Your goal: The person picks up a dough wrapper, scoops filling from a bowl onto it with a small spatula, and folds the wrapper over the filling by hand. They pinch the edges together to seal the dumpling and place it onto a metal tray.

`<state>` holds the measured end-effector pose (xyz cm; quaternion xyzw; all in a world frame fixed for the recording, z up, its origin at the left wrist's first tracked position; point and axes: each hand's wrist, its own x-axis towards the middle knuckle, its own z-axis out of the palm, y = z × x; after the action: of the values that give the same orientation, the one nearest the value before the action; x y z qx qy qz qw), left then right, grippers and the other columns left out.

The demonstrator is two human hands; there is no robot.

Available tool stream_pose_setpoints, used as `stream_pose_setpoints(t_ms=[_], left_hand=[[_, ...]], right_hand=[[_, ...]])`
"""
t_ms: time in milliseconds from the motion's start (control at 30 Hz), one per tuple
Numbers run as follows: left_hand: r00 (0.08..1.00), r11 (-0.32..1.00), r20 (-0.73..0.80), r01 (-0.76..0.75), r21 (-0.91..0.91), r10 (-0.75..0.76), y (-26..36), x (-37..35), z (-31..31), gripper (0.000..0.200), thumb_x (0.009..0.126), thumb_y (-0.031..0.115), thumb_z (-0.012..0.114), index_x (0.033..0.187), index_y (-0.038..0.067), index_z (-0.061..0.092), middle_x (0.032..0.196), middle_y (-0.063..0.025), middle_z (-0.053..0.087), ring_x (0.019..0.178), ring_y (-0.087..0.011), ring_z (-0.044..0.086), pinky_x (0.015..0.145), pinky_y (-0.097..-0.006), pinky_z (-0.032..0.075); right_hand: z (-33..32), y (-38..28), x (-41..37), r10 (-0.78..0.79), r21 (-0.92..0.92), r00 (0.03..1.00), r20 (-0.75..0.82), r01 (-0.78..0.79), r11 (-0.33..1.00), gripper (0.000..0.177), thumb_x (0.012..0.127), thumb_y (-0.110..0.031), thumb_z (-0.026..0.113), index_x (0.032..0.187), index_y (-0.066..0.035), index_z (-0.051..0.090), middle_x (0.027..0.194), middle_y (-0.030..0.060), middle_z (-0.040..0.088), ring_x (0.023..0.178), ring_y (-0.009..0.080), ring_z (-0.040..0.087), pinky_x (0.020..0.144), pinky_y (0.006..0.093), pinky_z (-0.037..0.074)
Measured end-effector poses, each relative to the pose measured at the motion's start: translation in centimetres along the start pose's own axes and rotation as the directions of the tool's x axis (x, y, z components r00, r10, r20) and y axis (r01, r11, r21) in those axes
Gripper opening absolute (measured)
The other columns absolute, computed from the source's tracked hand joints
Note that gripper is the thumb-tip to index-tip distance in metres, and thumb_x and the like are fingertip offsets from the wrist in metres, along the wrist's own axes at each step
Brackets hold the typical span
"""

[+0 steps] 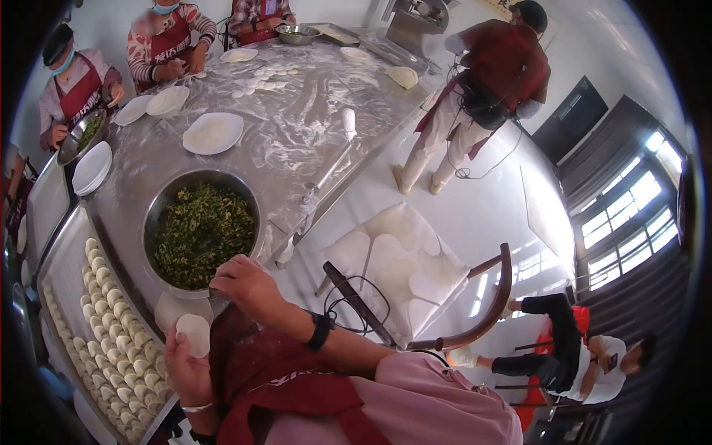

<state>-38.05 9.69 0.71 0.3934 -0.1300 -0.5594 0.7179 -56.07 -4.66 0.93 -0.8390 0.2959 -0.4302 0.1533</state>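
Note:
In my left hand (184, 374) is a round dough wrapper (194, 335), held up by its edge between fingers and thumb. My right hand (248, 283) is closed at the near rim of a steel bowl (151, 222). What its fingers grip is hidden. Chopped green and yellow filling (204, 226) lies in that bowl. Just behind the wrapper, a pale round plate (169, 305) shows in part. Left of my hands, a metal tray (65, 276) bears rows of folded dumplings (119, 334).
The floury steel table (289, 126) carries white plates (230, 133), loose wrappers and a white-handled metal rod (334, 163). Several people work along its far side. A padded chair (400, 259) stands to the right. One person stands beyond it; another sits at far right.

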Motion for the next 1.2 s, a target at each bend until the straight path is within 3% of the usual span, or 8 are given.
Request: stream_pose_setpoints(t_ms=[367,567,600,633,700,900,1000,1200], left_hand=[[0.999,0.997,0.022,0.050,-0.061,-0.048,0.6,-0.4,1.3,0.030,0.098,0.004,0.052,0.126,-0.005,0.050,0.122,-0.0161,0.059,0.112,-0.0273,0.062,0.096,-0.0376,0.053],[0.999,0.993,-0.043,0.008,0.120,-0.003,0.2,-0.3,-0.2,0.032,0.095,0.005,0.056,0.126,-0.006,0.052,0.123,-0.0154,0.059,0.112,-0.0275,0.061,0.094,-0.0370,0.052],[0.999,0.996,-0.046,0.025,0.088,-0.021,0.5,-0.5,0.7,0.032,0.096,0.006,0.057,0.125,-0.006,0.053,0.121,-0.0145,0.060,0.110,-0.0261,0.062,0.093,-0.0360,0.053],[0.999,0.998,-0.032,0.041,0.057,-0.039,0.6,-0.6,1.6,0.031,0.096,0.008,0.057,0.124,-0.005,0.054,0.118,-0.0135,0.062,0.108,-0.0248,0.062,0.091,-0.0350,0.053],[0.999,0.999,-0.008,0.052,0.017,-0.052,1.1,-0.5,2.5,0.030,0.097,0.010,0.059,0.122,-0.005,0.056,0.114,-0.0117,0.064,0.104,-0.0221,0.064,0.088,-0.0331,0.054],[0.999,0.997,-0.027,0.034,-0.062,-0.036,1.6,0.3,3.5,0.025,0.097,0.013,0.060,0.116,-0.002,0.060,0.102,-0.0102,0.068,0.092,-0.0192,0.068,0.079,-0.0299,0.056],[1.000,0.999,0.011,-0.011,0.030,0.010,1.7,0.9,3.9,0.022,0.095,0.013,0.062,0.111,-0.002,0.062,0.098,-0.0108,0.068,0.085,-0.0181,0.068,0.071,-0.0287,0.055],[0.996,0.999,-0.087,-0.007,0.051,0.011,1.5,2.1,4.8,0.020,0.091,0.010,0.065,0.107,-0.002,0.062,0.096,-0.0106,0.068,0.080,-0.0168,0.067,0.063,-0.0276,0.054]], right_hand=[[1.6,-0.1,1.3,-0.005,0.047,0.990,0.140,-0.002,0.999,0.011,0.076,-0.009,0.066,0.087,-0.009,0.066,0.093,0.0065,0.062,0.089,0.0281,0.059,0.076,0.0400,0.050],[2.9,3.8,0.9,-0.099,0.016,0.995,-0.009,0.099,0.995,0.016,0.080,-0.006,0.058,0.092,-0.007,0.068,0.097,0.0128,0.067,0.094,0.0347,0.062,0.085,0.0461,0.049],[1.6,2.9,1.9,-0.047,-0.021,0.999,0.008,0.048,0.999,0.012,0.082,-0.011,0.059,0.091,-0.005,0.065,0.090,0.0138,0.065,0.087,0.0341,0.062,0.079,0.0463,0.049],[0.2,1.6,2.7,0.194,0.077,0.981,0.026,-0.195,0.978,0.012,0.087,-0.015,0.062,0.093,-0.006,0.067,0.093,0.0130,0.067,0.088,0.0320,0.064,0.077,0.0430,0.051],[-0.8,2.2,3.8,0.402,0.063,0.910,-0.099,-0.398,0.915,0.015,0.085,-0.018,0.074,0.095,-0.009,0.071,0.079,0.0086,0.069,0.069,0.0223,0.067,0.062,0.0359,0.052],[-1.8,4.9,7.6,0.614,0.379,0.778,-0.134,-0.532,0.757,0.013,0.088,-0.010,0.067,0.096,0.000,0.072,0.081,0.0077,0.072,0.067,0.0132,0.067,0.063,0.0264,0.053],[-0.9,5.8,8.9,0.598,0.383,0.784,-0.166,-0.507,0.772,0.013,0.088,-0.010,0.067,0.096,-0.001,0.073,0.083,0.0082,0.073,0.069,0.0131,0.068,0.064,0.0273,0.053],[1.0,5.9,9.6,0.352,0.097,0.924,-0.148,-0.341,0.935,0.015,0.088,-0.012,0.068,0.098,-0.002,0.072,0.081,0.0097,0.073,0.075,0.0141,0.070,0.067,0.0289,0.053]])
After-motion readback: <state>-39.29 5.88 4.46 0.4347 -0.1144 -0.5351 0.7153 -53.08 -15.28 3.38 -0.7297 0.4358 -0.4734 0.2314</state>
